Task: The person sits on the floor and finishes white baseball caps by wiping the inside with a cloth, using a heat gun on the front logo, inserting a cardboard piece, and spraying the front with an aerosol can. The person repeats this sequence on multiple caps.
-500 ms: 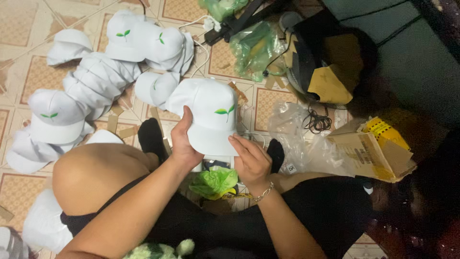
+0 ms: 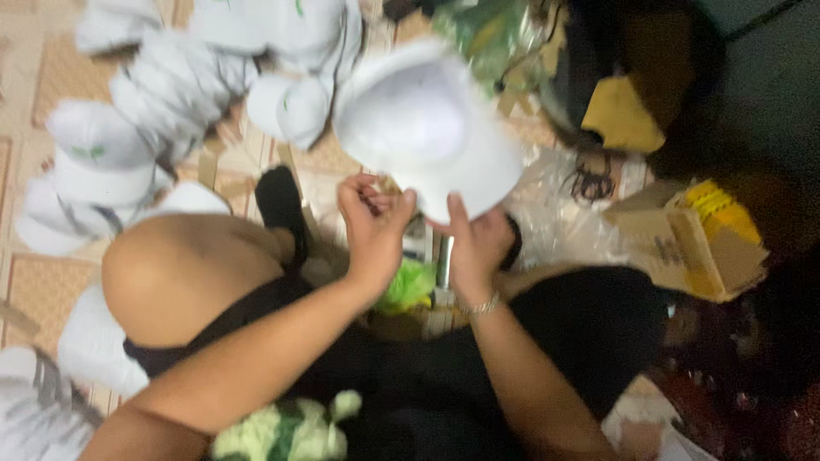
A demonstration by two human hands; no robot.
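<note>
- I see a patterned tan and cream tiled floor (image 2: 26,51) filling the top and left of the head view, with the person seated on it in black clothing, one bare knee (image 2: 184,269) raised at the left.
- A heap of white fabric caps with small green marks (image 2: 184,81) lies on the tiles at the upper left. The frame is blurred, so I count about six or seven there and cannot fix the number.
- One open brown cardboard box (image 2: 683,248) sits at the right, holding a yellow bundle at its top; I cannot tell what the bundle is.
- Crumpled clear plastic wrapping (image 2: 568,213) spreads between that box and the hands.
- One white fabric cap (image 2: 427,128) is held up above the lap, just in front of the heap, its pale hollow inside turned toward me.
- My view shows the right hand (image 2: 477,243) gripping the cap's lower edge, thumb up against the fabric.
- The left hand (image 2: 374,226) is curled at that same edge, fingers bent inward; I cannot tell whether it pinches the fabric.
- A bright green crumpled piece (image 2: 408,286) lies in the lap below both hands.
</note>
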